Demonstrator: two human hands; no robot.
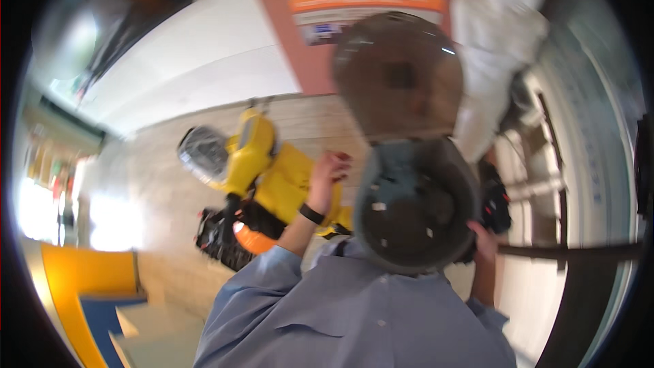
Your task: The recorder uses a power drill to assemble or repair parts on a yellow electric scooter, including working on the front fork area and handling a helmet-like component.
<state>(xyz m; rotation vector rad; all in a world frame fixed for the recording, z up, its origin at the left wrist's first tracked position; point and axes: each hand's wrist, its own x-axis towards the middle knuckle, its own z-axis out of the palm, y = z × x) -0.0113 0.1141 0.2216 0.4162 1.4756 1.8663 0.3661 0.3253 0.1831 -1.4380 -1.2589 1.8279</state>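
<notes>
In front of my chest is a dark grey, bowl-shaped shell [409, 232], with a tinted see-through lid [402, 75] swung up on its hinge at the far side. Small pale bits show inside the bowl. My right hand [484, 240] grips the bowl's right rim; part of its fingers is hidden behind it. To the left of the bowl, my left hand [329, 172] is raised, a black band [312, 214] on its wrist. Its fingers are loosely bent and slightly blurred, apart from the bowl, with nothing seen in them.
Yellow gear [279, 174] with a clear visor-like part [204, 152] lies left of me, beside an orange rounded thing [253, 237] and black gear [221, 249]. A crumpled white suit-like thing [494, 41] hangs at far right. A dark rail [572, 252] stands right. A poster [368, 0] is ahead.
</notes>
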